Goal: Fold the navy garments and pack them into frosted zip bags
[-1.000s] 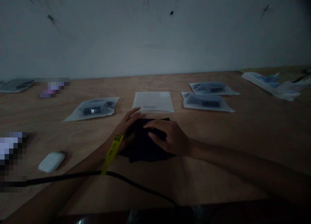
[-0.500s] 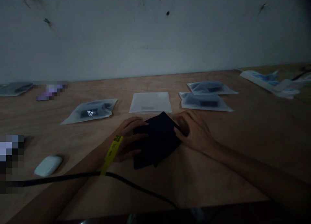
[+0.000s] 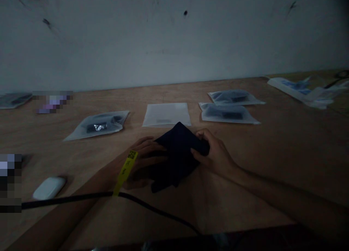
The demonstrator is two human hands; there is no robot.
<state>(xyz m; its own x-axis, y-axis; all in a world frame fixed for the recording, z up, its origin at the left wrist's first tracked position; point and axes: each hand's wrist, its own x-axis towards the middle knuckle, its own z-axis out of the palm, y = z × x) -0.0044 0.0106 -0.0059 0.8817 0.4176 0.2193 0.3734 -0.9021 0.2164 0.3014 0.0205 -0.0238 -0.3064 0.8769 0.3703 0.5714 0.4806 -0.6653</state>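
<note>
A dark navy piece of cloth (image 3: 178,153), folded into an angular shape, lies on the wooden table in front of me. My left hand (image 3: 145,158) rests over its left side with the fingers stretched out. At the opposite side, my right hand (image 3: 214,151) pinches the cloth's right edge between thumb and curled fingers. Just beyond the cloth lies a flat white translucent bag (image 3: 167,114). The dim light hides the cloth's folds and exact kind.
Translucent bags with dark contents lie at left (image 3: 99,125) and right (image 3: 230,113). A white rounded case (image 3: 49,187) sits near my left forearm. A black cable (image 3: 152,209) with a yellow tag (image 3: 127,173) crosses the view. Crumpled plastic packaging (image 3: 302,91) lies far right.
My right hand has closed more tightly on the cloth's right edge, which is now bunched up. My left hand has flattened and shifted slightly over its left side.
</note>
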